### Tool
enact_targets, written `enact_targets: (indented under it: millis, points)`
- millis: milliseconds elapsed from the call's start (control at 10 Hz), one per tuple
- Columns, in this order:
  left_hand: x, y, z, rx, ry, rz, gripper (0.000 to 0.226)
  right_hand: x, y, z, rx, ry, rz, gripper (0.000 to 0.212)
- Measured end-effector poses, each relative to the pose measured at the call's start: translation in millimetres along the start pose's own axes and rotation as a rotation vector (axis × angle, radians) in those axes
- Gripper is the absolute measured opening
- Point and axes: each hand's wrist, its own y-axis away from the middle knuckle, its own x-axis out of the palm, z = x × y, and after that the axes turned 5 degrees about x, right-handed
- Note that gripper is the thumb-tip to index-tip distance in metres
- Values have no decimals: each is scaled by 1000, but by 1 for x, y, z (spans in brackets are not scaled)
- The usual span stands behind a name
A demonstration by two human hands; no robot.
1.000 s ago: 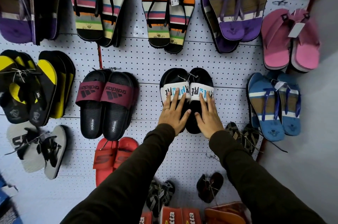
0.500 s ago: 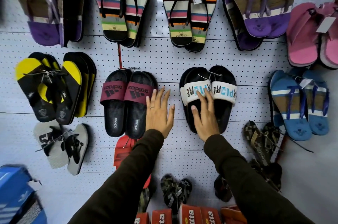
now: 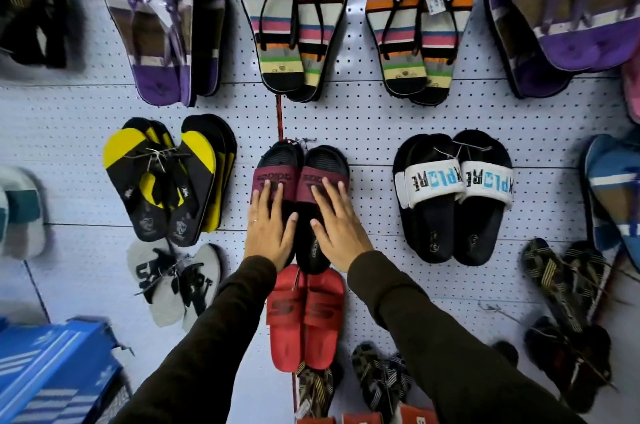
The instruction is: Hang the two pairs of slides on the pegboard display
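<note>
A pair of black slides with maroon straps hangs on the white pegboard at the centre. My left hand lies flat on the left slide, fingers spread up to its strap. On the right slide rests my right hand, also flat, fingertips on the maroon strap. A second pair, black slides with white lettered straps, hangs from a peg to the right, untouched.
Red slides hang just below my hands. Yellow-black flip-flops are to the left, striped pairs above, purple ones at the upper left. A blue shoebox sits at the lower left. Dark patterned sandals hang lower right.
Both hands left the white-strapped slides and moved left onto the maroon-strapped pair. The view has shifted left with them.
</note>
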Motion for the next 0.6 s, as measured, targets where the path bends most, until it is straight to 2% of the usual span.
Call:
enact_targets:
  millis: [300, 500, 600]
  points:
    - [15, 1, 5, -4, -23, 137, 74, 6, -1, -4, 53, 77, 95, 69]
    - [4, 1, 0, -13, -66, 124, 74, -23, -1, 5, 43, -1, 162, 66]
    - [-1, 0, -14, 27, -34, 49, 70, -83, 1, 2, 27, -224, -114, 59]
